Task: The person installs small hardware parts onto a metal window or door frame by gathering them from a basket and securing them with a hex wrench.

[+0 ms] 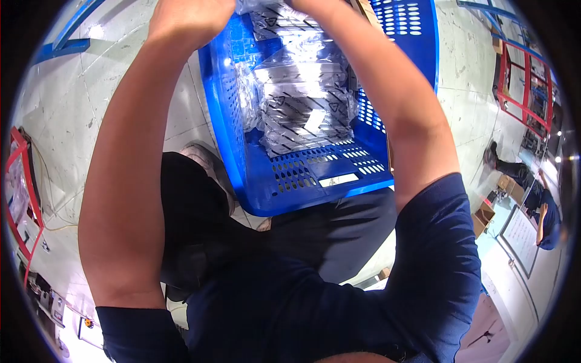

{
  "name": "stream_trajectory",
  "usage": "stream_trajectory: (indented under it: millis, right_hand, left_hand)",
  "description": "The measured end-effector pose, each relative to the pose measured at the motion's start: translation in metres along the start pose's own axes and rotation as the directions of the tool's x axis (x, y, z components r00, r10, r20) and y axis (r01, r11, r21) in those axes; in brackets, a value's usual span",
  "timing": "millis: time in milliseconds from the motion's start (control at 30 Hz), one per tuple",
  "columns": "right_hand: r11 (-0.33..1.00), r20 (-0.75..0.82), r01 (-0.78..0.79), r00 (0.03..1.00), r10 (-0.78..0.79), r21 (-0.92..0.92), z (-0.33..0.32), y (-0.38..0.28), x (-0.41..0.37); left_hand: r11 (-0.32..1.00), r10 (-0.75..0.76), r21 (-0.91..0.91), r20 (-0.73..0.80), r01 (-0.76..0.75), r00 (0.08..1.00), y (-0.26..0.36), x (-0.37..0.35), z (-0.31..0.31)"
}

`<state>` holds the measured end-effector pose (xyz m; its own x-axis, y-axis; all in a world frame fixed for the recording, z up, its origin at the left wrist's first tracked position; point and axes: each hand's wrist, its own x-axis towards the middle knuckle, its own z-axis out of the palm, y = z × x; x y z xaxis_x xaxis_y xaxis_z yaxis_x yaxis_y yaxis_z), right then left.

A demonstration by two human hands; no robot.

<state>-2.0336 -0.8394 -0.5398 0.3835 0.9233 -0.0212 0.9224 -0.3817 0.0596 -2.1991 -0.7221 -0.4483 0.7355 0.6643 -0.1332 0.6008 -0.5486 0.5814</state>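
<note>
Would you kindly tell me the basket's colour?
The basket is blue, best seen in the head view.

Glare on bags (305,112), dark warped edges.

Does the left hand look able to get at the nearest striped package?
Probably yes: the striped package lies uncovered in the blue basket, though the left hand is partly cut off, so whether it is occupied is unclear.

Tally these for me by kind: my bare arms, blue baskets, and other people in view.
Arms: 2, left arm and right arm
Blue basket: 1
Other person, at the right edge: 1
Total: 4
</note>
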Motion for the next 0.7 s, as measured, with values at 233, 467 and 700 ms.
stream_trajectory:
  millis: [233, 467, 700]
  right_hand:
    - [0.905, 0.650, -0.130, 0.737, -0.185, 0.405, 0.078, -0.062, -0.163]
    - [0.941, 0.768, -0.146, 0.622, -0.152, 0.304, 0.059, -0.080, -0.199]
    - [0.868, 0.700, -0.089, 0.634, -0.330, 0.489, 0.043, -0.059, -0.202]
  left_hand:
    - [0.551, 0.336, 0.670, 0.368, -0.497, 0.867, -0.020, 0.016, 0.008]
    - [0.994, 0.069, 0.089, 0.013, -0.070, 0.998, -0.004, 0.006, 0.004]
    - [0.713, 0.614, -0.600, 0.286, -0.362, 0.735, -0.026, 0.012, -0.041]
